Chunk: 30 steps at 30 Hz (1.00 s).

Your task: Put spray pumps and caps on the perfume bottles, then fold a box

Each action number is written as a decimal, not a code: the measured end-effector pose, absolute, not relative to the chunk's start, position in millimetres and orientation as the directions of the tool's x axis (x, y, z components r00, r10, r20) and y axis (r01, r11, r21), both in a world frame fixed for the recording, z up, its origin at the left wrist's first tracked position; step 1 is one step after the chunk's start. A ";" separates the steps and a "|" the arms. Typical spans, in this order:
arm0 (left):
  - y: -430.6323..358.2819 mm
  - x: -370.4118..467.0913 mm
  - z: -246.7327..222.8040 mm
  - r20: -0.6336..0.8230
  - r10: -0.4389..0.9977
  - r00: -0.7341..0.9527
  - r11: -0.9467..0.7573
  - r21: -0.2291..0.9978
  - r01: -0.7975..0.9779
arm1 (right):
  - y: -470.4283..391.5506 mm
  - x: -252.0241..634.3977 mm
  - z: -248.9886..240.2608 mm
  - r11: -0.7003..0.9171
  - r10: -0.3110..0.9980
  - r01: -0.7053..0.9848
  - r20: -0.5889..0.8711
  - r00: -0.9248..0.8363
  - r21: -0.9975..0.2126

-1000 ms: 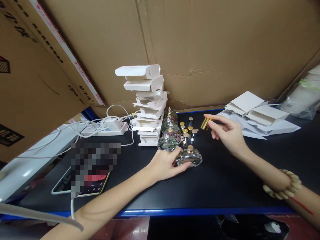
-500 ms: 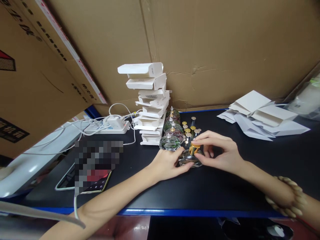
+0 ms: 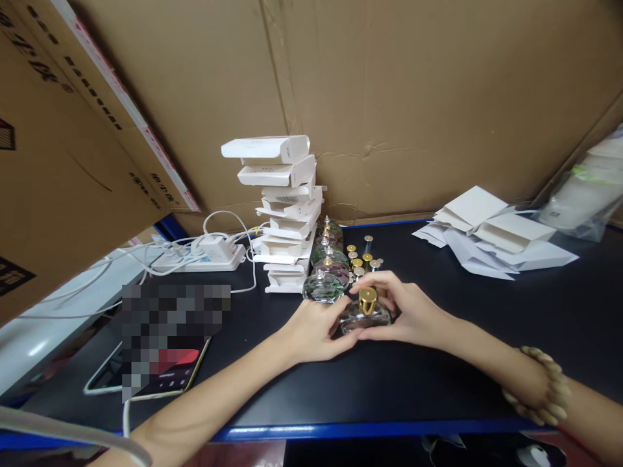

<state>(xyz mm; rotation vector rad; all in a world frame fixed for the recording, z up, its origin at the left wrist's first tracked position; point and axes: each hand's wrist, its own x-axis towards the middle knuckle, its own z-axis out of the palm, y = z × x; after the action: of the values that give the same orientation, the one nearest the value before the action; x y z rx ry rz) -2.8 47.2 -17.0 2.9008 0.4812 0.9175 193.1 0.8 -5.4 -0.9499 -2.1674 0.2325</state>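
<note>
A clear glass perfume bottle (image 3: 365,321) stands on the black tabletop between my hands, its gold cap (image 3: 368,301) seated on the neck. My left hand (image 3: 316,327) grips the bottle's left side between thumb and fingers. Around the right side, my right hand (image 3: 403,308) has its thumb in front and its fingers behind, partly hidden by the cap. Just behind and to the left, uncapped perfume bottles (image 3: 323,287) run in a row toward the back. Beside that row several loose gold and silver caps (image 3: 357,262) stand on the table.
White open boxes (image 3: 287,228) are piled high left of the bottles. Flattened white cartons (image 3: 487,227) lie at the right, near a plastic-wrapped item (image 3: 579,194). A power strip with cables (image 3: 209,256) and a partly blurred tablet (image 3: 165,383) occupy the left. Cardboard walls (image 3: 389,97) enclose the back.
The gold cap, held in my right fingers over the bottle before, now sits on its neck. My right hand has shifted from the cap to the bottle's side. The view has moved slightly.
</note>
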 end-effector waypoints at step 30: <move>59.0 -8.2 2.8 0.731 -0.230 0.642 -0.847 -0.476 0.239 | 33.1 257.4 14.6 0.099 0.448 0.889 0.818 0.361 -0.447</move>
<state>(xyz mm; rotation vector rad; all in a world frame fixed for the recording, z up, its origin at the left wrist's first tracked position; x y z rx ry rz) -8.2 59.0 2.8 3.3248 0.0095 1.6300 257.4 33.1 14.6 -1.5257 -1.2558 -0.5038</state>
